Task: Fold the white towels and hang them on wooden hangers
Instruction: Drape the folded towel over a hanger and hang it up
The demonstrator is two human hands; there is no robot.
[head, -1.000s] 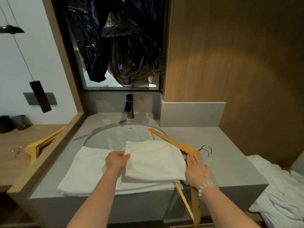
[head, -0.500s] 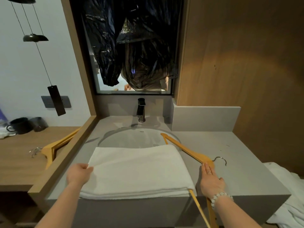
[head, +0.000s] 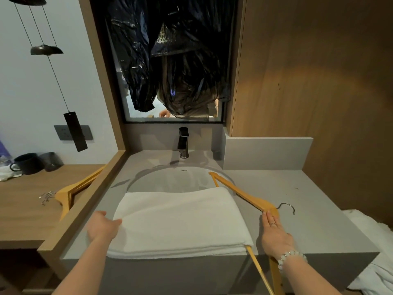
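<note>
The left hand [head: 102,227] now pinches the left edge of the white towel [head: 180,220], its top layer drawn fully across, folded at lower centre on the surface [head: 308,199], while the right hand [head: 274,235] presses flat on the wooden hanger [head: 244,193], so hanging likely follows.

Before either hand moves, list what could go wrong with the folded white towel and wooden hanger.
1. The folded white towel lies at the grey counter's front edge; a tug by the left hand may drop it.
2. The wooden hanger overhangs that edge; it could tip if the right hand lifts.
</note>
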